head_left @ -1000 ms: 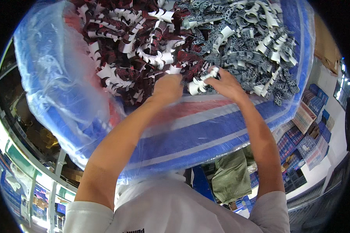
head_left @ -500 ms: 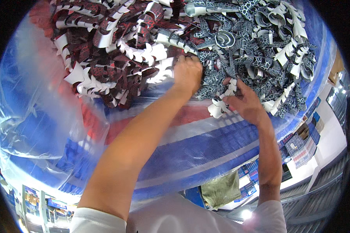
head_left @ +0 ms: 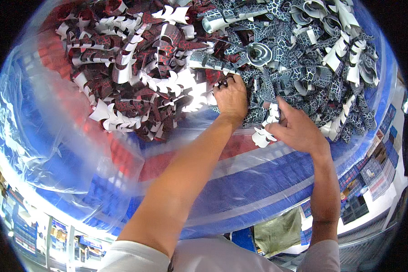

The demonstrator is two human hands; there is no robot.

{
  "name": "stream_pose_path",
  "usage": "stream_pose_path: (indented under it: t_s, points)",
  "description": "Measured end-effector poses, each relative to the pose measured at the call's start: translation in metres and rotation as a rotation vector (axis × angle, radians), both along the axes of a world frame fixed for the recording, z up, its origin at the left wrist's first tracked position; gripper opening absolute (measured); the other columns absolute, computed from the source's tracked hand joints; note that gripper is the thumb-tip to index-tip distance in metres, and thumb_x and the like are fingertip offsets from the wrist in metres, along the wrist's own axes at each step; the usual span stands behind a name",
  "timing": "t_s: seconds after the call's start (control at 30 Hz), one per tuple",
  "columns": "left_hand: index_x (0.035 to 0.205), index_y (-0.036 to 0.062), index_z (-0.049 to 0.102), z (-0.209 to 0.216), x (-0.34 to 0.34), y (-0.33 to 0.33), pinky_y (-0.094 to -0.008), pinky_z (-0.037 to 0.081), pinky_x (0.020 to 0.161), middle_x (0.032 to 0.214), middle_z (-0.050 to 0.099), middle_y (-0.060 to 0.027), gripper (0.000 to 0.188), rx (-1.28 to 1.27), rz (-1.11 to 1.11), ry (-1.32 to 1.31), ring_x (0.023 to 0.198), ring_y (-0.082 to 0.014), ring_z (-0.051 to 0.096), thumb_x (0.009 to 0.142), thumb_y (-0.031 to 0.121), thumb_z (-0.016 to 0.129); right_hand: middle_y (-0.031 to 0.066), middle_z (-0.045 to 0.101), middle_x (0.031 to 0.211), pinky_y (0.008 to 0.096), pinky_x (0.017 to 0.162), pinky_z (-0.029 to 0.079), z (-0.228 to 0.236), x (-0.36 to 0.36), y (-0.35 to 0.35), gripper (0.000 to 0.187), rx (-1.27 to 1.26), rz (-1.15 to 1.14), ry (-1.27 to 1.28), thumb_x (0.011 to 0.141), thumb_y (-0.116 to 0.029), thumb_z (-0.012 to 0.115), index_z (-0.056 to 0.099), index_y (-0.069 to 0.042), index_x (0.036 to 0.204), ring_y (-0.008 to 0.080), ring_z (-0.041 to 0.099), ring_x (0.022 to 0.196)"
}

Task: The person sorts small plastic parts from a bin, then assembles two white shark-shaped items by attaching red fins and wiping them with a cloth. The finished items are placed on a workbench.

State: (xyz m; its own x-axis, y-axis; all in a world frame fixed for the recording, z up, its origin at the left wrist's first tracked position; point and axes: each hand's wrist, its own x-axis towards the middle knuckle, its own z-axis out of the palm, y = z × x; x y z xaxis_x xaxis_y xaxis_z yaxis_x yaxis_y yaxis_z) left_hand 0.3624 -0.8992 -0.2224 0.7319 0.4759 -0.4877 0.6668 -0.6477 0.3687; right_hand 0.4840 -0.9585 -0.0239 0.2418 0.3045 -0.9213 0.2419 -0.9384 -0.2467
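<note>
Heaps of red-black pieces (head_left: pixel 170 51) and crackled grey pieces (head_left: pixel 321 75) crowd the striped, plastic-covered sheet (head_left: pixel 245 190). A white segmented piece (head_left: pixel 262 137) lies between the hands, the right hand (head_left: pixel 300 130) pinching it with thumb and fingers. The left hand (head_left: pixel 231 98) curls forward, fingertips hidden; its grip cannot be told.

Low in my feed, I see a creased olive-green cloth (head_left: pixel 278 232) beside a blue surface (head_left: pixel 243 239); at right, flat grey-blue goods (head_left: pixel 378 183) near a dark box (head_left: pixel 354 211); at lower left, I make out white posts (head_left: pixel 70 247) and blurred blue goods (head_left: pixel 25 235).
</note>
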Motion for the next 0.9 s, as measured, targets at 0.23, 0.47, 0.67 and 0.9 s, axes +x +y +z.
stream_pose_path:
  t_s: [0.23, 0.47, 0.67, 0.9]
  points:
    - [0.119, 0.0051, 0.048, -0.005, 0.004, 0.001, -0.0489, 0.059, 0.071, 0.103, 0.072, -0.0154, 0.053, -0.152, 0.105, -0.043, 0.089, -0.0362, 0.075, 0.075, 0.009, 0.077, 0.0254, 0.073, 0.084, 0.0455, 0.072, 0.056, 0.004, 0.005, -0.003, 0.057, 0.039, -0.011, 0.061, 0.087, -0.028, 0.065, 0.052, 0.000, 0.135, 0.0404, 0.074, 0.077]
    - [0.116, 0.0053, 0.050, -0.007, -0.004, -0.006, -0.0422, 0.059, 0.058, 0.096, 0.073, -0.0126, 0.032, -0.048, 0.030, -0.106, 0.074, -0.0289, 0.077, 0.088, 0.010, 0.067, 0.0260, 0.071, 0.082, 0.0478, 0.073, 0.054, 0.002, 0.006, -0.005, 0.058, 0.043, 0.130, 0.020, 0.086, -0.030, 0.065, 0.054, -0.006, 0.138, 0.0430, 0.072, 0.079]
    - [0.115, 0.0060, 0.046, 0.001, -0.011, 0.013, -0.0486, 0.058, 0.072, 0.096, 0.073, -0.0171, 0.043, -0.264, 0.029, -0.160, 0.088, -0.0382, 0.075, 0.079, 0.005, 0.070, 0.0237, 0.072, 0.082, 0.0459, 0.076, 0.055, 0.008, 0.007, 0.006, 0.057, -0.042, 0.154, 0.062, 0.087, -0.030, 0.064, 0.055, -0.009, 0.140, 0.0413, 0.072, 0.079]
    - [0.118, 0.0035, 0.049, 0.039, -0.035, 0.044, -0.0499, 0.059, 0.080, 0.100, 0.074, -0.0213, 0.047, -0.330, -0.087, 0.027, 0.090, -0.0395, 0.075, 0.079, 0.012, 0.074, 0.0246, 0.074, 0.097, 0.0448, 0.081, 0.055, 0.005, 0.008, 0.002, 0.059, -0.067, 0.211, 0.049, 0.088, -0.031, 0.064, 0.055, -0.012, 0.143, 0.0408, 0.072, 0.090]
